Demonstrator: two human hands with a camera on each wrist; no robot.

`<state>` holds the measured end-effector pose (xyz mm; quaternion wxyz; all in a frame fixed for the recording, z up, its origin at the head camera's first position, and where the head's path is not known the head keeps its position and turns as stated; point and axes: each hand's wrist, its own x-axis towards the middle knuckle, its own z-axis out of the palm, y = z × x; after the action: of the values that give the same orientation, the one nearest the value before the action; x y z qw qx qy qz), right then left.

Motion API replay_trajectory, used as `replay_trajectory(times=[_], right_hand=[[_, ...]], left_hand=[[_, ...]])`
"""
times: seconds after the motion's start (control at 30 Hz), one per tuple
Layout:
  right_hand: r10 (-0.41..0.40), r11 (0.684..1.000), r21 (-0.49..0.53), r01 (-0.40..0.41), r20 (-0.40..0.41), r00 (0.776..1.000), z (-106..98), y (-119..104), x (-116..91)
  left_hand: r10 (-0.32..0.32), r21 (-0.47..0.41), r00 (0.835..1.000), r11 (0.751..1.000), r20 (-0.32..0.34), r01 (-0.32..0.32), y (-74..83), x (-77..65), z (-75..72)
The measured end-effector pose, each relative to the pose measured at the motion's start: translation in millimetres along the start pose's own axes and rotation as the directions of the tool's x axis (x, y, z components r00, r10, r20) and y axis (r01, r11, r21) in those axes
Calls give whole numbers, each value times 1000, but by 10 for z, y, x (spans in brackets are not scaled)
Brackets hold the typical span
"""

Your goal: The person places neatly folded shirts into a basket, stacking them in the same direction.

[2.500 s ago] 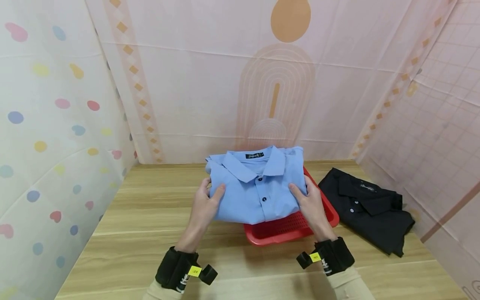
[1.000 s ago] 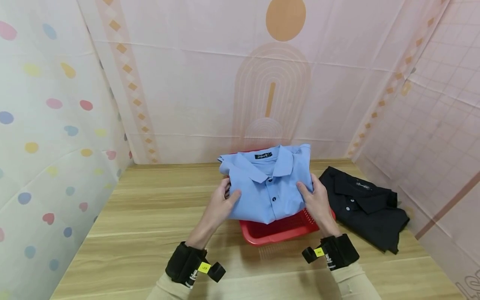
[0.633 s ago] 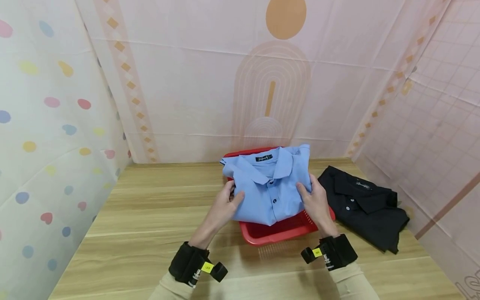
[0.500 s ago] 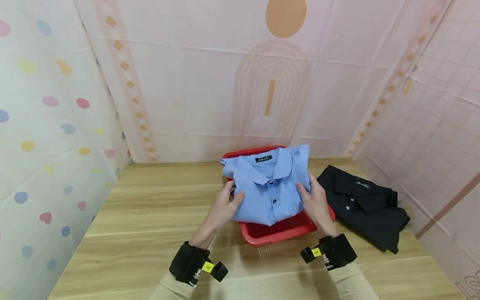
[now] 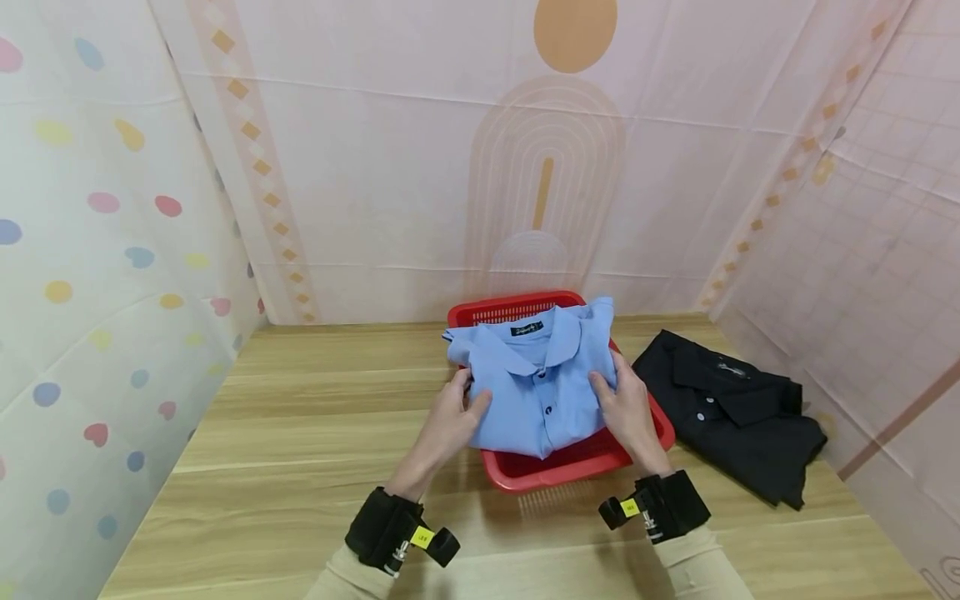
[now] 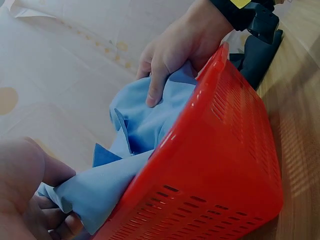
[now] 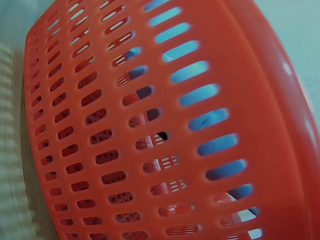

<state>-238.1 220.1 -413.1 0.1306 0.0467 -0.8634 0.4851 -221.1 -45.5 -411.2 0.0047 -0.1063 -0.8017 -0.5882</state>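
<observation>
A folded light blue collared shirt (image 5: 517, 400) with dark buttons sits at the mouth of a red perforated plastic basket (image 5: 555, 477), partly inside it. My left hand (image 5: 448, 414) grips the shirt's left side, thumb on top and fingers under the cloth. On the opposite side my right hand (image 5: 627, 407) pinches the shirt the same way. In the left wrist view the shirt (image 6: 150, 117) dips below the basket rim, between both hands. Through the slots of the basket wall (image 7: 115, 155), the right wrist view shows blue cloth; neither hand appears there.
A folded black collared shirt (image 5: 738, 421) lies on the wooden table (image 5: 315, 433) to the right of the basket. Patterned cloth (image 5: 375, 183) hangs behind the table and along both sides.
The blue shirt has moved from the basket's left to over it, then lower into it, uncovering the back rim. Both hands keep their hold. The black shirt stays put.
</observation>
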Motion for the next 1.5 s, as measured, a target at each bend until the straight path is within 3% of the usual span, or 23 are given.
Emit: replay_trajectory(times=[0.27, 0.57, 0.7, 1.07, 1.27, 1.5], right_hand=[[-6, 999, -40, 6, 0, 1000, 5, 1, 47], [39, 997, -69, -37, 35, 999, 23, 33, 99], [49, 997, -66, -47, 38, 998, 24, 39, 110], [95, 992, -92, -86, 104, 990, 38, 67, 146], [125, 988, -98, -117, 78, 989, 20, 77, 168], [146, 985, -95, -141, 44, 988, -38, 70, 141]], left_hand=[[60, 92, 997, 994, -39, -56, -18, 26, 45], [-9, 146, 998, 989, -62, 18, -55, 1, 96], [-24, 119, 997, 992, -71, 33, -69, -7, 96], [-55, -58, 987, 997, -151, 46, -128, -29, 82], [-30, -48, 988, 999, -149, 23, -145, -50, 82], [-46, -46, 991, 998, -129, 40, -127, -79, 55]])
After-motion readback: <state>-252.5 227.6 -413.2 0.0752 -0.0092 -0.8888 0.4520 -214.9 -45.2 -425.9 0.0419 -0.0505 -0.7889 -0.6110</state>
